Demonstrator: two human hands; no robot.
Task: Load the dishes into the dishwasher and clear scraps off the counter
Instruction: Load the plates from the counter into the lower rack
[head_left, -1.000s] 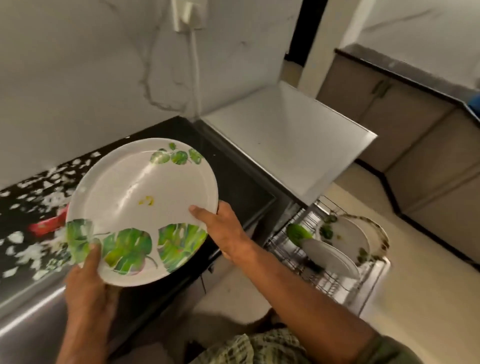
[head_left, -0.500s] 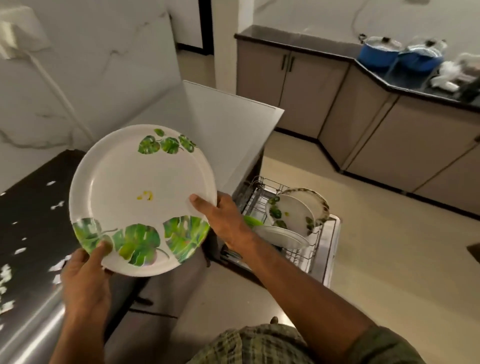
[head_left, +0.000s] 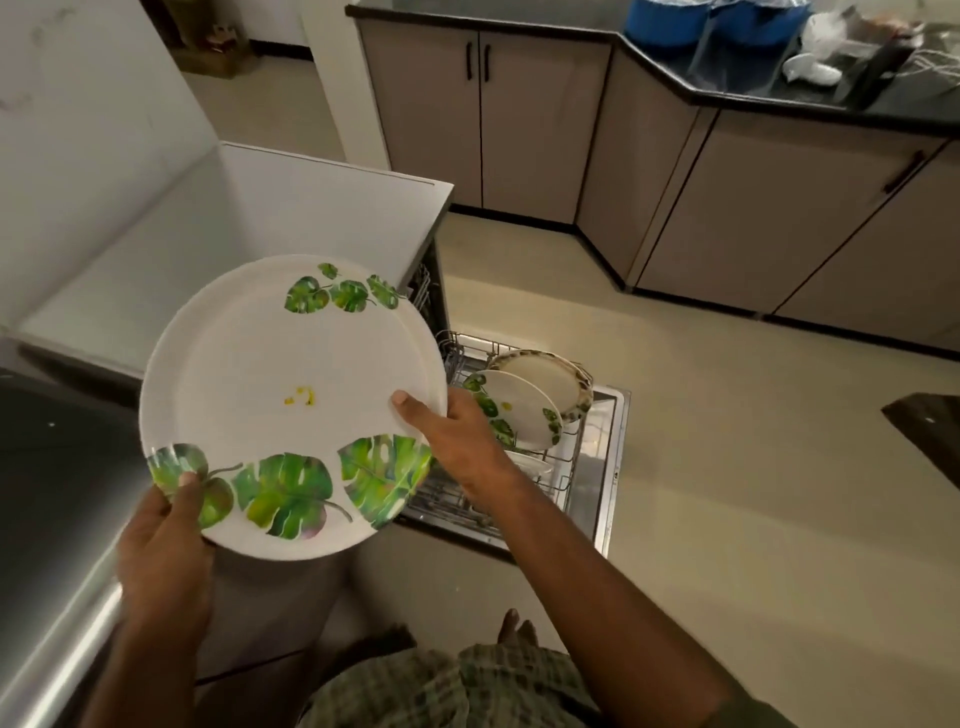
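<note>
Leaf-printed white plate (head_left: 291, 395), yellow-smeared, face-up above open dishwasher rack (head_left: 563, 467)

One large white plate (head_left: 270, 395) with green leaf prints is up in the air, and two hands are on it: the left hand (head_left: 161, 551) at its lower left rim, the right hand (head_left: 457, 436) at its right rim. On that plate, one small yellow scrap (head_left: 300, 397). Down in the pulled-out dishwasher rack (head_left: 566, 467), two plates standing on edge near its far side: one leaf-print plate (head_left: 514, 410) and, just behind it, one brown-rimmed plate (head_left: 545, 379) (something pale lies lower in the rack, too hidden to count). On the far counter (head_left: 779, 98), at its back edge, two blue pots (head_left: 670, 21), side by side.
</note>
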